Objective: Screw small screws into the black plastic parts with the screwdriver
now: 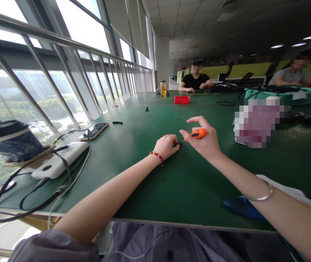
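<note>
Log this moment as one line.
left hand: holding small black part | right hand: holding orange-and-black screwdriver, pointed toward part | farther off: red bin

no text, brand or number can be read for certain. at nine o'clock, the dark blue cup (pixel 17 143) carries pale print low on its side, one mark perhaps an "e", but the cup is tilted and the lettering too blurred to make out a word. at three o'clock, the pinkish package (pixel 260 122) is pixelated, so any print on it is hidden. just past twelve, the jar (pixel 163 88) is too small to show any lettering.
</note>
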Available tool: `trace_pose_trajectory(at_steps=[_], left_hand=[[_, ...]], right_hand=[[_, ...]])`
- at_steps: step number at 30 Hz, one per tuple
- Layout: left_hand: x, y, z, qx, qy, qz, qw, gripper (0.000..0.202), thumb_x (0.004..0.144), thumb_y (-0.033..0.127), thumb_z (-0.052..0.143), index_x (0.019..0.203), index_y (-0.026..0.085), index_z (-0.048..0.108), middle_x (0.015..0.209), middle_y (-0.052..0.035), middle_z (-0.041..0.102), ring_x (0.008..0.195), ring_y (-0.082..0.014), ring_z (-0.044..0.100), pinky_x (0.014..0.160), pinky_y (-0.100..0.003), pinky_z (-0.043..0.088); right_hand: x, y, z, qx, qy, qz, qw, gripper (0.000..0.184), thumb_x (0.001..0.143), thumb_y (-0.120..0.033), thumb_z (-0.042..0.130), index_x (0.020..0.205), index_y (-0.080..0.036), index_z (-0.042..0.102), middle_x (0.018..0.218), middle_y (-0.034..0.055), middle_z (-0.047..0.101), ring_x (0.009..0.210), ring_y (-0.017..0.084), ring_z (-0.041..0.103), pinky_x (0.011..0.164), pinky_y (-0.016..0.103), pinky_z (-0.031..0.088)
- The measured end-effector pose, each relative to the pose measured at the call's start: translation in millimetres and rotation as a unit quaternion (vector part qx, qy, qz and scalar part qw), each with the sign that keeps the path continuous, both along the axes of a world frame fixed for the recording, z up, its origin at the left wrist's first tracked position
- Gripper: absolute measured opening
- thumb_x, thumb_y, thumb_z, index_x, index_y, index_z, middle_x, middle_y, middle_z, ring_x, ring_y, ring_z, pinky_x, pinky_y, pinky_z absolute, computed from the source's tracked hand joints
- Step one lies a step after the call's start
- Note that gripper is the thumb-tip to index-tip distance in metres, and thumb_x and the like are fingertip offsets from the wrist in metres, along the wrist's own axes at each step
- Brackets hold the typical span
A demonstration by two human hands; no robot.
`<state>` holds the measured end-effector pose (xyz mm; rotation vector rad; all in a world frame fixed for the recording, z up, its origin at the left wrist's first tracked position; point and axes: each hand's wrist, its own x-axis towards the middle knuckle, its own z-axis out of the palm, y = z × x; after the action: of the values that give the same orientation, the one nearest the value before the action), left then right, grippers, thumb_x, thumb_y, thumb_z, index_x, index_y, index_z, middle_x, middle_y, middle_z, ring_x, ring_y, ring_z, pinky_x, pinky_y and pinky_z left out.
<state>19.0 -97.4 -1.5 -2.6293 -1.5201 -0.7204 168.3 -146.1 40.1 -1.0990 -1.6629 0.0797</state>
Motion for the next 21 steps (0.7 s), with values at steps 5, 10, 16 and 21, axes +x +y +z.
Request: trace_pose_trajectory(at_steps=[5, 10, 16, 21], left_hand=[[0.0, -0.8, 0.6, 0.006, 0.004, -0.002, 1.0, 0.008, 0.074, 0.026, 0.054, 0.07, 0.018, 0.054, 0.078, -0.0031, 0.062, 0.074, -0.0171, 0.058, 0.064, -0.026, 0.044], [0.1, -1.2, 0.7, 0.007, 0.003, -0.003, 1.0, 0.008, 0.073, 0.026, 0.054, 0.069, 0.019, 0.053, 0.078, -0.003, 0.062, 0.074, -0.0171, 0.058, 0.063, -0.026, 0.044], [0.5, -1.6, 1.4, 0.0, 0.0, 0.001, 1.0, 0.007, 0.073, 0.025, 0.054, 0.07, 0.018, 0.054, 0.077, -0.003, 0.061, 0.073, -0.0169, 0.057, 0.064, -0.026, 0.044], [0.4, -1.7, 1.7, 0.002, 0.0, -0.001, 1.0, 0.008, 0.073, 0.025, 0.054, 0.07, 0.018, 0.054, 0.077, -0.0029, 0.062, 0.072, -0.017, 0.057, 0.063, -0.026, 0.043]], right_hand=[[0.3, 1.6, -1.8, -0.006, 0.013, 0.023, 1.0, 0.021, 0.07, -0.032, 0.058, 0.087, -0.023, 0.049, 0.055, -0.0065, 0.047, 0.05, 0.013, 0.048, 0.054, 0.026, 0.038], [2.2, 6.8, -5.8, 0.037, 0.027, 0.016, 0.999, 0.052, 0.065, -0.034, 0.063, 0.111, -0.024, 0.04, 0.083, -0.0008, 0.055, 0.059, 0.014, 0.053, 0.052, 0.027, 0.041], [0.6, 0.9, -0.1, 0.0, 0.007, -0.029, 1.0, 0.035, 0.068, -0.037, 0.061, 0.098, -0.023, 0.049, 0.056, -0.0063, 0.048, 0.052, 0.016, 0.051, 0.056, 0.028, 0.039], [0.8, 1.7, -1.0, -0.017, 0.018, 0.028, 0.999, 0.026, 0.07, -0.03, 0.058, 0.095, -0.023, 0.052, 0.057, -0.0059, 0.048, 0.05, 0.014, 0.05, 0.057, 0.027, 0.041]])
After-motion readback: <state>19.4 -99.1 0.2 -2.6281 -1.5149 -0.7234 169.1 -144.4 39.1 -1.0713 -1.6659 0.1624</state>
